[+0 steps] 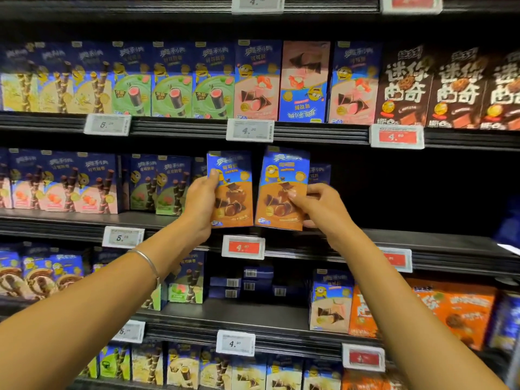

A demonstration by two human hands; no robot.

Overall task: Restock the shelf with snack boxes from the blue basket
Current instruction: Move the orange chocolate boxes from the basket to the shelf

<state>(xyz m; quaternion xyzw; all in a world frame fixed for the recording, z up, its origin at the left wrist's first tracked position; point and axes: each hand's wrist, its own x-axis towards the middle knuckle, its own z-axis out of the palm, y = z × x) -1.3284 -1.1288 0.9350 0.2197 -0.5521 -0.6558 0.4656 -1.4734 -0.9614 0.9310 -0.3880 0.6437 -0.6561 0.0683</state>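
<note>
The left hand is clamped on the left box, thumb across the printed front and fingers wrapped round its left edge. The right hand pinches the right box the same way from its right edge, thumb on the front. Held by their outer edges, the 2 boxes can sit side by side, nearly touching at the bottom, with no fingers trapped between them. Both stand upright with fronts facing out, matching the rows around them. Their bases are at the front lip of the middle shelf, just above the red price tag; whether they rest on it I cannot tell. The spot makes sense: the green boxes end just to the left, 1 similar box shows behind the right one, and further right lies a dark gap (likely room for more stock). I judge the pair is being set down, with release not yet done. A blue shape at the right edge is too blurred to call the basket.
</note>
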